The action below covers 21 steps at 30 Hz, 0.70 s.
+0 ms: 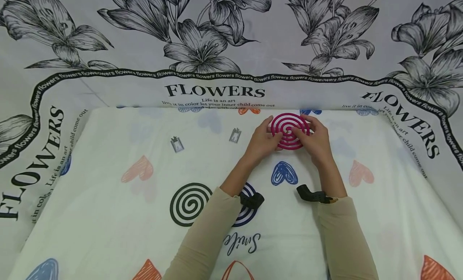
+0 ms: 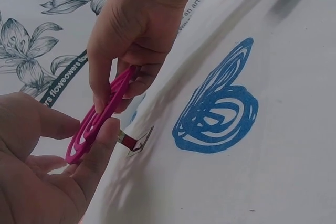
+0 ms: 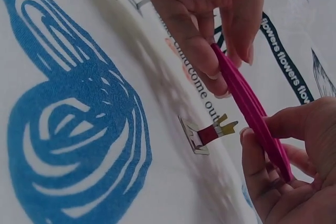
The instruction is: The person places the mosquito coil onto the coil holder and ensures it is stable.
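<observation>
A magenta mosquito coil [image 1: 288, 130] is held above the cloth near the far side, tilted on edge in both wrist views. My left hand [image 1: 262, 140] pinches its left rim between thumb and fingers. On the opposite side my right hand [image 1: 318, 141] grips the coil, its thumb lying toward the spiral's middle. Beneath the coil, a small metal coil stand [image 3: 202, 135] with a raised tab shows in both wrist views; the hands hide it from the head view. A dark green coil [image 1: 191, 204] and a blue coil [image 1: 249, 220], partly behind my left sleeve, lie flat nearer to me.
Two more small metal stands, a left one [image 1: 177, 144] and a right one [image 1: 235, 135], lie on the far left part of the white heart-printed cloth [image 1: 90, 199]. Behind the table hangs a flower-printed cloth [image 1: 137, 55]. Black wrist straps' ends jut out near both sleeves.
</observation>
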{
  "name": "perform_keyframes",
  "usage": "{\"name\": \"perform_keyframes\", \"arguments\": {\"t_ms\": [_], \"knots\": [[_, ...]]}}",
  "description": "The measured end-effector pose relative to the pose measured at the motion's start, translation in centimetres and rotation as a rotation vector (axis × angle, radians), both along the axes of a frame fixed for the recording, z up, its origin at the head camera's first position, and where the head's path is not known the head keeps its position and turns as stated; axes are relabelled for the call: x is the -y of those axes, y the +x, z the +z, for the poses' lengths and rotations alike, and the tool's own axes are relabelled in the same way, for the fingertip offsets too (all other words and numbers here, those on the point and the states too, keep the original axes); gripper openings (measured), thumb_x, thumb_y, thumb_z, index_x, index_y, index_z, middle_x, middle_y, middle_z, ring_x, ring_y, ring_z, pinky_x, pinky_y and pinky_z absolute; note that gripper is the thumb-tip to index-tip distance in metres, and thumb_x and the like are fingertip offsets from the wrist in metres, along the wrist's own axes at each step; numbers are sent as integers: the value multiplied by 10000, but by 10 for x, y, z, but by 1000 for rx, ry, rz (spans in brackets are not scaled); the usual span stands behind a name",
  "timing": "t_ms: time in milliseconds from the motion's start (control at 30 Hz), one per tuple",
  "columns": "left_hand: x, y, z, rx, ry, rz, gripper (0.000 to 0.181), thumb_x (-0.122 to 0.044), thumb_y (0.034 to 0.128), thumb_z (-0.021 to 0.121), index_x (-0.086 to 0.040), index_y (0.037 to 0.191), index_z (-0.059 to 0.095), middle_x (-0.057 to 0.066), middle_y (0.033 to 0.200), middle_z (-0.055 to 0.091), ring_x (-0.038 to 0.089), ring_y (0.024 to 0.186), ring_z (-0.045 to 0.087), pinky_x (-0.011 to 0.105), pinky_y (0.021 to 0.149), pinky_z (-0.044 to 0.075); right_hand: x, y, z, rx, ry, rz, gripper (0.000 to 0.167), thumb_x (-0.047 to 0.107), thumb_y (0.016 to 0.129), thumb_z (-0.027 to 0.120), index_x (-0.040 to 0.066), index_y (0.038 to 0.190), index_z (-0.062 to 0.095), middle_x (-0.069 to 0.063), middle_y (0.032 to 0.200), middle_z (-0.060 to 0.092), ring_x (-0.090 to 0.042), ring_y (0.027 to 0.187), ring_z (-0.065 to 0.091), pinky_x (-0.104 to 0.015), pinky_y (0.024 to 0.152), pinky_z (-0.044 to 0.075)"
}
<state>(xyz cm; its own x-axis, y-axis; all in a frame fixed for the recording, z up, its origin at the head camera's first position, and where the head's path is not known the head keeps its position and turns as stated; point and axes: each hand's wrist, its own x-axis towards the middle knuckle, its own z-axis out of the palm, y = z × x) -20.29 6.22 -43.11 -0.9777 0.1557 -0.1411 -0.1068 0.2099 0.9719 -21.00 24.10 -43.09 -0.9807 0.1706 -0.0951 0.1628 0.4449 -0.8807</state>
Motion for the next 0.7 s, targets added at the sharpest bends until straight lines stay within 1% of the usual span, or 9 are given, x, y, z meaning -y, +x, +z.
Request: {"name": "perform_keyframes", "arguments": {"t_ms": [133,267,433,700], "knots": [[0,1,0,5,32,1,668,-136,1034,672,-196,1634,384,189,1347,631,316,1147,732,363,773,680,1,1,0,11,3,-2,685,318,1001,736,192,1611,448,-129,1663,464,-353,1495,522,-525,1136,524],[0,2,2,3,6,5,627,-165,1033,678,-204,1607,428,170,1352,636,298,1176,718,343,789,677,1,0,0,13,-1,-4,685,314,1000,739,182,1608,451,-132,1660,468,-357,1490,527,-525,1136,524],[1,2,2,12,9,-3,628,-192,1040,672,-197,1614,417,170,1372,636,300,1185,722,342,815,676,2,-1,0,11,8,-10,680,308,999,739,180,1605,456,-132,1662,465,-359,1491,526,-527,1134,526],[1,1,0,19,13,-10,625,-197,1046,666,-185,1616,411,174,1348,652,296,1146,744,333,802,676,1,-1,-3,12,5,2,672,298,1005,733,167,1602,457,-158,1652,471,-377,1489,524,-537,1133,524]]}}
